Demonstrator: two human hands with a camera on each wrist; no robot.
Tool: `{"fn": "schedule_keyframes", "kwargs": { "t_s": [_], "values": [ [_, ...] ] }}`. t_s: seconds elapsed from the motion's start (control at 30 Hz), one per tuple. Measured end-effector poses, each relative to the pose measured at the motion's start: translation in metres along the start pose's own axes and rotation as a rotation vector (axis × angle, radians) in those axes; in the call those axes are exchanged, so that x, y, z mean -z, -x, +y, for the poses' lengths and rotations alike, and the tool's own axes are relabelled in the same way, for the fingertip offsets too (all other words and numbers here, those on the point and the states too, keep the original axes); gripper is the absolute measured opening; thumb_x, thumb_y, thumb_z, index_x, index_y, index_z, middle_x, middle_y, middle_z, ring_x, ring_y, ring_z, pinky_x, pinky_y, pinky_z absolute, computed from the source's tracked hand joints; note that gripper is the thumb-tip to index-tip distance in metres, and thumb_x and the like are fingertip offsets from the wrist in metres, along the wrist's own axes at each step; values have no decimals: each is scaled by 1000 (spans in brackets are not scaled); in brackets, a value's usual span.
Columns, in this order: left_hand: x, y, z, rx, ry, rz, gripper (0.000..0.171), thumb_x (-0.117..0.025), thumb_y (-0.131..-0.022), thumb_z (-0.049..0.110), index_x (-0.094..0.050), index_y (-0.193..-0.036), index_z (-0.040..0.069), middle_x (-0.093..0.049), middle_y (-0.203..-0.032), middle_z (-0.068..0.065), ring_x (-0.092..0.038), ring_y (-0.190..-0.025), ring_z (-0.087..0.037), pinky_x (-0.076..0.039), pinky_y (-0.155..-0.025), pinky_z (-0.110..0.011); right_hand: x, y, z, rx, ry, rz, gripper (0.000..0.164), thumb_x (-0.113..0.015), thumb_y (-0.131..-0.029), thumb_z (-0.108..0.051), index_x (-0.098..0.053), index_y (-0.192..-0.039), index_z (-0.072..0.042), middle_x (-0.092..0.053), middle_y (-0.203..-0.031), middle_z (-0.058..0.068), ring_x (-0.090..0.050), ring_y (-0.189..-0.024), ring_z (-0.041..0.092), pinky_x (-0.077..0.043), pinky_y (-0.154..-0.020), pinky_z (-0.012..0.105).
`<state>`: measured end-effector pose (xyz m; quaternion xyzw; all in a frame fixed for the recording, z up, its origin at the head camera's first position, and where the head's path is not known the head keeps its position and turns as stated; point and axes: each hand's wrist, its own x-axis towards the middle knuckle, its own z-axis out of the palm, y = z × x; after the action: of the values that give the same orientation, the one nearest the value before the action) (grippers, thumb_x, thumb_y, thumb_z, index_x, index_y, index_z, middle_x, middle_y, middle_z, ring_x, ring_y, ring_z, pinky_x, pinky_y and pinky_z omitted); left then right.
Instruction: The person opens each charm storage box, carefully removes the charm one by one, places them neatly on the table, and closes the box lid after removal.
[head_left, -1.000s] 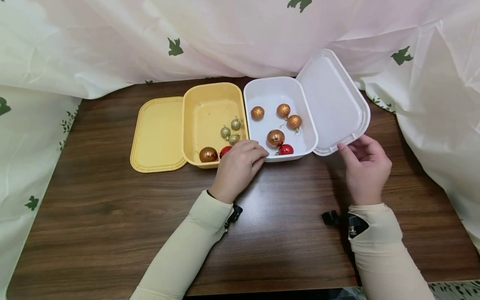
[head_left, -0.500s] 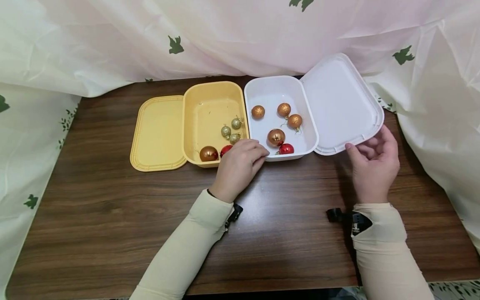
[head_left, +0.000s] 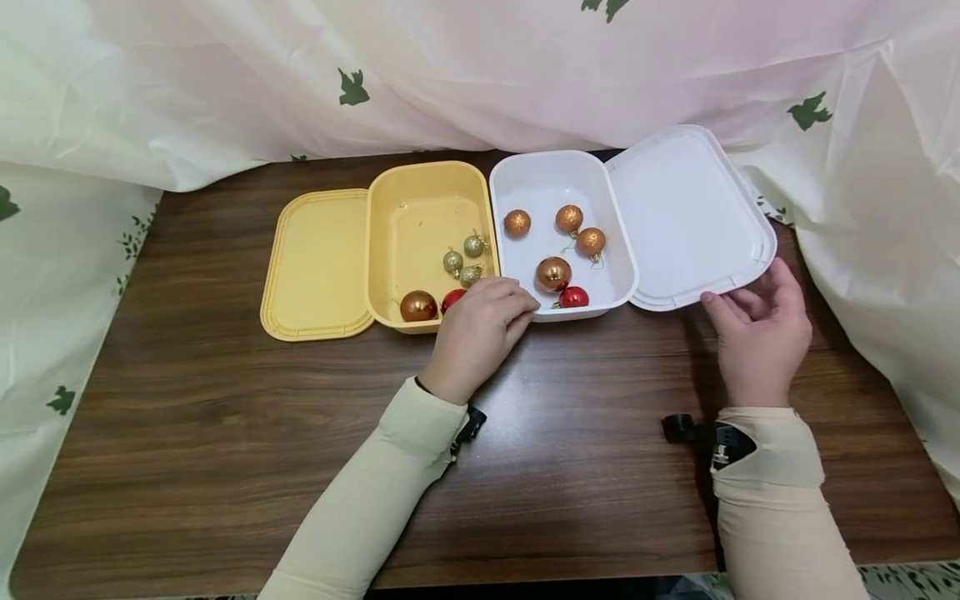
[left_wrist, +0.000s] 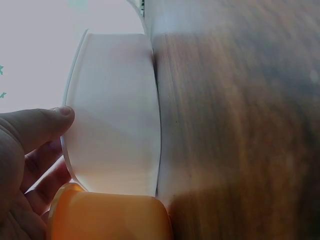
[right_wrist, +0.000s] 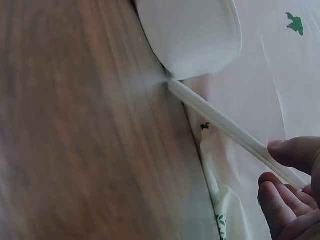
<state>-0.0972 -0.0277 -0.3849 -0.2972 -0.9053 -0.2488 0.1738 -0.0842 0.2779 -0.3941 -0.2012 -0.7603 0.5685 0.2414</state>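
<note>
My left hand holds the near left corner of the white box, where it meets the yellow box. In the left wrist view the thumb lies on the white rim, with fingers inside. At the right, my right hand pinches the near edge of the white lid, thumb on top and fingers beneath. That lid slopes up from the table beside the white box. Orange glitter baubles, a copper bauble and a red bauble lie in the white box.
Small gold baubles, a brown bauble and a partly hidden red bauble lie in the yellow box. A yellow lid lies flat at its left. Pale curtain hangs behind the wooden table.
My right hand has moved right with the white lid, whose raised edge has tilted down and outward. The left hand and both boxes have stayed in place.
</note>
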Motion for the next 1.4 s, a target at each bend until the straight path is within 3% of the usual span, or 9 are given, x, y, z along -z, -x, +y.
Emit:
{"fn": "schedule_keyframes", "kwargs": {
  "t_s": [0.23,0.57,0.7,1.0,1.27,1.4],
  "values": [
    [1,0,1,-5,-3,1,10,-66,-88,18,-73,-94,17,-66,-96,7,-55,-101,-11,-41,-96,-21,5,-3,6,-50,21,12,59,-79,-69,-1,-61,-123,-13,-63,-114,9,-63,-99,10,-50,-82,16],
    [1,-1,0,-11,0,5,10,-66,-87,18,-73,-94,16,-66,-96,7,-55,-101,-11,-41,-96,-21,13,-5,13,-146,-11,-8,52,-79,-70,-5,-64,-119,-8,-66,-106,6,-65,-87,6,-50,-70,9],
    [2,0,1,-9,0,0,10,-66,-88,18,-73,-94,16,-66,-96,7,-55,-101,-11,-41,-96,-21,18,-5,15,-192,87,-30,50,-79,-72,-10,-64,-120,-9,-67,-100,2,-65,-82,2,-50,-69,8],
    [4,1,2,6,-8,-18,9,-65,-88,18,-73,-93,17,-65,-95,8,-54,-100,-10,-43,-94,-21,31,-2,19,-193,409,-120,49,-74,-77,-33,-64,-121,-15,-65,-94,-13,-59,-81,-4,-45,-65,4],
    [5,2,2,5,-13,-34,10,-63,-89,19,-73,-92,18,-64,-94,9,-54,-100,-9,-44,-91,-21,35,-3,21,-237,435,-123,52,-73,-78,-37,-61,-125,-17,-65,-105,-10,-57,-88,0,-43,-67,4],
    [7,2,0,3,-5,-40,10,-63,-89,19,-72,-91,18,-65,-95,9,-54,-101,-9,-43,-93,-20,33,-3,20,-215,400,-115,49,-74,-77,-33,-63,-123,-18,-65,-106,-8,-58,-87,0,-43,-67,4]
  ]
}}
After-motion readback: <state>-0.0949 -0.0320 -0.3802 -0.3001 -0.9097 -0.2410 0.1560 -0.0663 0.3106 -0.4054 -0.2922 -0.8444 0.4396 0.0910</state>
